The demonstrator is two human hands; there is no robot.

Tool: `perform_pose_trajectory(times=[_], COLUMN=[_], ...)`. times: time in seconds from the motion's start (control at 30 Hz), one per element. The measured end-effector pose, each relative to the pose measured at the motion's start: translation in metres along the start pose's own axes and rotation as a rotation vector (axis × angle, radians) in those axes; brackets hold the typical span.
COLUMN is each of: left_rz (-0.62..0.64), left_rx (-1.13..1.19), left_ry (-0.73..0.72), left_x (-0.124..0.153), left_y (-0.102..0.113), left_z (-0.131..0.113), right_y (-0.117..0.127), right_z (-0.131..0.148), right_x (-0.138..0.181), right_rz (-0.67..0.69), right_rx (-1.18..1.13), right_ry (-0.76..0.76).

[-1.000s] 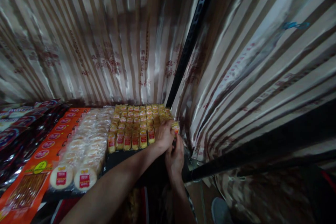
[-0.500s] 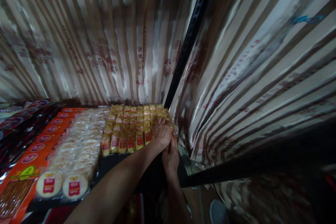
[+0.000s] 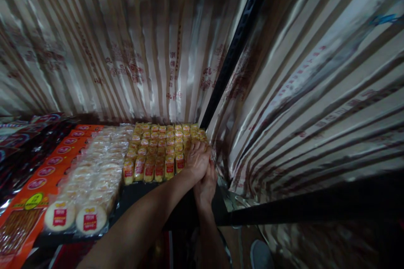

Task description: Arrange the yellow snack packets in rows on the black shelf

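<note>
Yellow-wrapped snack packets [image 3: 159, 168] with red labels stand in tight rows on a dark shelf [image 3: 139, 199]. At the right end of these rows, my left hand [image 3: 198, 162] lies over the packets, its fingers bent down around them. My right hand [image 3: 205, 187] is pressed close beside and under it, at the front right corner of the block. Its fingers are closed and partly covered by the left hand, so what they hold is hidden. The packets under my palms cannot be seen.
Left of the rows lie clear-wrapped round white cakes [image 3: 91, 220], orange snack bags [image 3: 38, 183] and dark shiny packs [image 3: 23, 159]. A black slotted post [image 3: 233, 54] rises at the back corner before striped sheeting [image 3: 151, 29]. A dark rail [image 3: 268, 210] runs right.
The view has shifted slightly, so the post and sheeting appear farther right. Both hands stay together at the right end of the packet rows, with hardly any movement.
</note>
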State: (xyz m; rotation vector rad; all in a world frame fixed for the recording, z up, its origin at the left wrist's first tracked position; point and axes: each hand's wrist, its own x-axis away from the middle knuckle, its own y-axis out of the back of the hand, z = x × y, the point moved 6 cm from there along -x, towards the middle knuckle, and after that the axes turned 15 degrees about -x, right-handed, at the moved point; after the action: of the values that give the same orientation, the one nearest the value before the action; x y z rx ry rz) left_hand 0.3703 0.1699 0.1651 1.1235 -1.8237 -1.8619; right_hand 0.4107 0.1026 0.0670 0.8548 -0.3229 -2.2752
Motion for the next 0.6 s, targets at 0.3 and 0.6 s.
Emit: perform_pose_trajectory(times=[0.3, 0.6], left_rz=[0.017, 0.522], left_rx=[0.529, 0.538], left_ry=[0.045, 0.635], left_x=[0.136, 0.32], left_y=[0.026, -0.027], left_z=[0.009, 0.113], right_y=[0.022, -0.03], right_z=[0.036, 0.118], right_x=[0.002, 0.152], right_rz=[-0.079, 1.157], right_rx=[-0.125, -0.278], right_ry=[0.026, -0.173])
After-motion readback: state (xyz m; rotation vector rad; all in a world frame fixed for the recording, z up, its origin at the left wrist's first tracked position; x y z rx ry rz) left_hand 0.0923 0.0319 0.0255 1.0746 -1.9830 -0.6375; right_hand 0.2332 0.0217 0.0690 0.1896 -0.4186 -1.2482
